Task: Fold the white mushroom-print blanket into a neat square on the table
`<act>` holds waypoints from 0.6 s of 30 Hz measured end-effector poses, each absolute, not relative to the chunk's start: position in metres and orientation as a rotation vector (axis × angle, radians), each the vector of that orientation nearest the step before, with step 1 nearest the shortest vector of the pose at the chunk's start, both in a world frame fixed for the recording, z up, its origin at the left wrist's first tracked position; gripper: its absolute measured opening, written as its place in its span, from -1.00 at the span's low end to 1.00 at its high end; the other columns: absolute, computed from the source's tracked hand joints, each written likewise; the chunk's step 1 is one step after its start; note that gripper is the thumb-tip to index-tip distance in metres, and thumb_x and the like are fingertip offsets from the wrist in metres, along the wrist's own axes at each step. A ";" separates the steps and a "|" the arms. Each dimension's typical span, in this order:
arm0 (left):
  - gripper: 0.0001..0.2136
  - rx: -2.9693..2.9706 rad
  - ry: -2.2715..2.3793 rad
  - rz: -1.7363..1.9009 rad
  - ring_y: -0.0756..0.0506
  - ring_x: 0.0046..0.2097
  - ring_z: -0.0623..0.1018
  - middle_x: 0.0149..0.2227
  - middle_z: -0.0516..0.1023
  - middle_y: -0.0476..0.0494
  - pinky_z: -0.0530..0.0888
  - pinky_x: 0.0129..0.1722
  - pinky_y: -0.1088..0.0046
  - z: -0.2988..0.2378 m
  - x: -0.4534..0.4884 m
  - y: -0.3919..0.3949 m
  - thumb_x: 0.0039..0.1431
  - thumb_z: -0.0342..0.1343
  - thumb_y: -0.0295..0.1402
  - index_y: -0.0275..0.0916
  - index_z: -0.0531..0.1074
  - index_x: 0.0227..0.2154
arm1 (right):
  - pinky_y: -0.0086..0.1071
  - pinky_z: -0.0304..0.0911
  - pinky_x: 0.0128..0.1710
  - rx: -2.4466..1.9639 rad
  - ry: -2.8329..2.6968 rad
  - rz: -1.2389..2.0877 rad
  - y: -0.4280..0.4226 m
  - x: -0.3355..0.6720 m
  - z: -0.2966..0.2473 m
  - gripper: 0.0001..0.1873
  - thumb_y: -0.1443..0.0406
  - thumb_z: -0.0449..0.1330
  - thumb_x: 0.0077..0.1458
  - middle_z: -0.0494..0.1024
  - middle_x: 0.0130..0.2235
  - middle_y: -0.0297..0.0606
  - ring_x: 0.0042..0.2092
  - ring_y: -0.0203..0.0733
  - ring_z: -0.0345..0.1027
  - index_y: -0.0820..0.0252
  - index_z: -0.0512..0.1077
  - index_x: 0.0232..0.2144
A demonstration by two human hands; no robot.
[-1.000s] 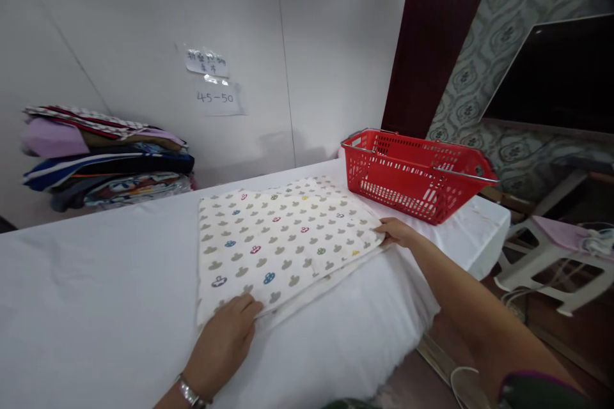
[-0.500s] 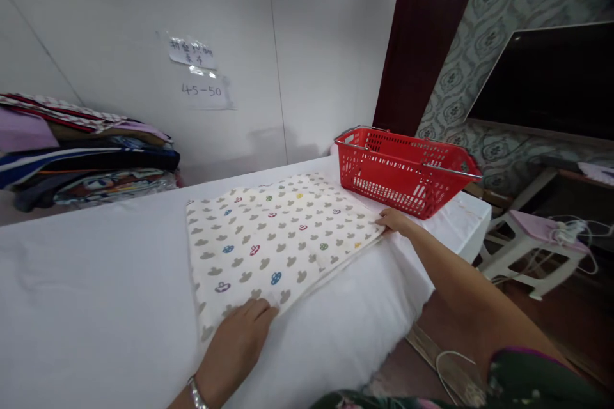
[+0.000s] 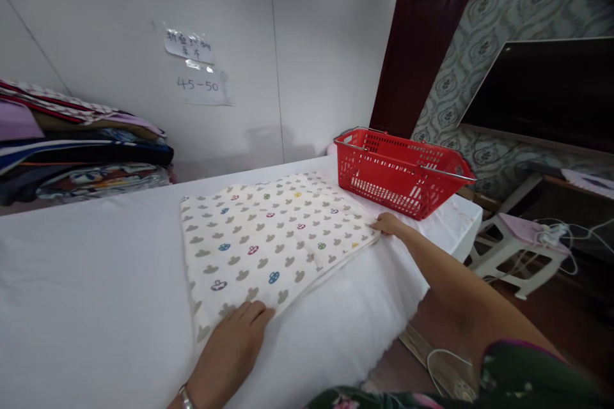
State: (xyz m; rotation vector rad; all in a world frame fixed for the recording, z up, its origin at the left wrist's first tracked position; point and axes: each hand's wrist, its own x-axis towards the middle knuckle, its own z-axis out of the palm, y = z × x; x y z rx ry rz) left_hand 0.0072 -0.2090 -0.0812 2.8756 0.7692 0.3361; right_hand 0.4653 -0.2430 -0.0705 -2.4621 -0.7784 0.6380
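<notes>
A white cloth (image 3: 259,230) printed with grey and coloured mushroom shapes lies spread on the white-covered table (image 3: 105,268). It looks folded in layers along its near edge. My left hand (image 3: 235,342) is closed on that edge near the front left corner, fingers on top and thumb out of sight. At the right corner, my right hand (image 3: 389,225) pinches the cloth between thumb and fingers. A red plastic basket (image 3: 384,169) with metal handles stands just beyond my right hand.
A stack of folded clothes (image 3: 91,147) sits at the back left against the white wall. Paper signs (image 3: 204,86) are taped there. A white stool (image 3: 522,249) with a pink seat and cables stands right of the table, below a wall-mounted screen (image 3: 547,92).
The view has shifted slightly. Both hands keep their hold on the cloth's near edge, and the cloth lies almost the same as before.
</notes>
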 end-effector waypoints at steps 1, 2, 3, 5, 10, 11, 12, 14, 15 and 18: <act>-0.70 2.882 0.766 0.345 -0.08 -0.23 0.46 -0.25 0.49 -0.06 0.40 -0.21 0.35 -0.082 0.006 -0.209 0.12 -0.12 -0.53 -0.09 0.45 -0.23 | -0.50 0.18 -0.58 -2.439 -0.761 0.645 -0.243 0.465 -0.071 -0.79 0.28 0.34 -0.24 0.29 -0.73 -0.43 -0.58 -0.31 0.27 0.23 0.36 -0.58; -0.69 2.893 0.766 0.357 -0.08 -0.22 0.46 -0.24 0.49 -0.06 0.40 -0.20 0.35 -0.082 0.003 -0.209 0.11 -0.12 -0.54 -0.10 0.45 -0.22 | -0.51 0.19 -0.58 -2.407 -0.743 0.654 -0.242 0.464 -0.072 -0.79 0.29 0.32 -0.21 0.29 -0.72 -0.43 -0.58 -0.32 0.27 0.22 0.34 -0.58; -0.68 2.907 0.768 0.370 -0.08 -0.21 0.46 -0.23 0.49 -0.06 0.40 -0.18 0.35 -0.083 0.000 -0.209 0.10 -0.12 -0.55 -0.10 0.45 -0.20 | -0.51 0.20 -0.57 -2.370 -0.725 0.668 -0.243 0.463 -0.073 -0.80 0.29 0.31 -0.18 0.30 -0.70 -0.44 -0.57 -0.33 0.28 0.22 0.33 -0.57; -0.62 2.943 0.798 0.409 -0.09 -0.17 0.46 -0.19 0.49 -0.07 0.39 -0.13 0.33 -0.085 -0.008 -0.208 0.08 -0.14 -0.59 -0.11 0.44 -0.15 | -0.50 0.25 -0.56 -2.290 -0.692 0.706 -0.244 0.461 -0.074 -0.82 0.31 0.27 -0.13 0.33 -0.67 -0.44 -0.56 -0.33 0.29 0.22 0.30 -0.54; -0.60 3.001 0.939 0.433 -0.12 -0.10 0.46 -0.14 0.50 -0.08 0.39 -0.11 0.30 -0.091 -0.036 -0.207 0.05 -0.17 -0.59 -0.12 0.47 -0.18 | -0.45 0.32 -0.55 -2.151 -0.633 0.804 -0.250 0.459 -0.074 -0.82 0.35 0.24 -0.11 0.33 -0.65 -0.44 -0.57 -0.33 0.28 0.20 0.26 -0.54; -0.61 2.998 0.970 0.426 -0.13 -0.10 0.46 -0.14 0.50 -0.09 0.40 -0.12 0.30 -0.093 -0.042 -0.207 0.05 -0.16 -0.57 -0.12 0.48 -0.18 | -0.44 0.33 -0.55 -2.132 -0.628 0.817 -0.251 0.458 -0.073 -0.81 0.35 0.25 -0.12 0.32 -0.66 -0.44 -0.57 -0.33 0.27 0.19 0.25 -0.55; -0.62 2.990 1.002 0.426 -0.13 -0.10 0.46 -0.14 0.50 -0.09 0.40 -0.12 0.29 -0.094 -0.048 -0.207 0.05 -0.15 -0.55 -0.13 0.47 -0.18 | -0.44 0.34 -0.55 -2.114 -0.624 0.828 -0.252 0.458 -0.072 -0.80 0.35 0.25 -0.12 0.31 -0.66 -0.44 -0.57 -0.32 0.27 0.18 0.24 -0.56; -0.67 2.957 1.075 0.444 -0.14 -0.11 0.46 -0.13 0.49 -0.11 0.40 -0.11 0.27 -0.096 -0.058 -0.207 0.06 -0.12 -0.48 -0.14 0.46 -0.18 | -0.42 0.34 -0.54 -2.085 -0.620 0.844 -0.253 0.458 -0.070 -0.77 0.33 0.27 -0.13 0.30 -0.67 -0.45 -0.57 -0.32 0.26 0.17 0.23 -0.57; -0.69 2.932 1.117 0.457 -0.14 -0.10 0.45 -0.13 0.48 -0.12 0.40 -0.11 0.27 -0.097 -0.061 -0.208 0.07 -0.11 -0.43 -0.15 0.46 -0.19 | -0.41 0.35 -0.53 -2.074 -0.618 0.850 -0.253 0.458 -0.069 -0.76 0.33 0.27 -0.13 0.29 -0.68 -0.45 -0.58 -0.31 0.26 0.16 0.22 -0.58; -0.73 2.814 1.279 0.439 -0.15 -0.09 0.44 -0.15 0.46 -0.14 0.42 -0.18 0.31 -0.093 -0.065 -0.215 0.12 -0.14 -0.31 -0.16 0.44 -0.25 | -0.41 0.33 -0.56 -2.064 -0.610 0.862 -0.254 0.457 -0.067 -0.74 0.32 0.27 -0.12 0.28 -0.69 -0.45 -0.60 -0.31 0.25 0.16 0.21 -0.59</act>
